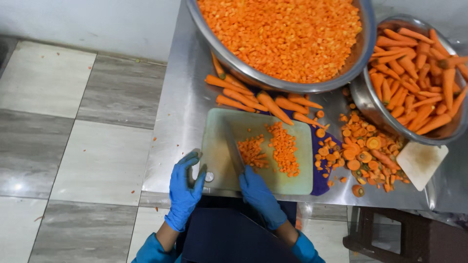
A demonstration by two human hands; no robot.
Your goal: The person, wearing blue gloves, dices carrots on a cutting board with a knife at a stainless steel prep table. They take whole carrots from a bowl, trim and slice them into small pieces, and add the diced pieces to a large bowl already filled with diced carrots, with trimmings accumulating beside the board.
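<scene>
Right hand: closed round the handle of a knife, at the near edge of the board.
Knife: blade lies on the board, long axis running away from the person, tip leaning slightly left.
Diced carrot: on the board, just right of the blade; the right hand is nearer.
Left hand: fingers loosely curled over the board's near-left corner, holding nothing.
Whole carrots: on the tabletop beyond the board, lying crosswise.
Bowls: one of dice, one of peeled carrots.
</scene>
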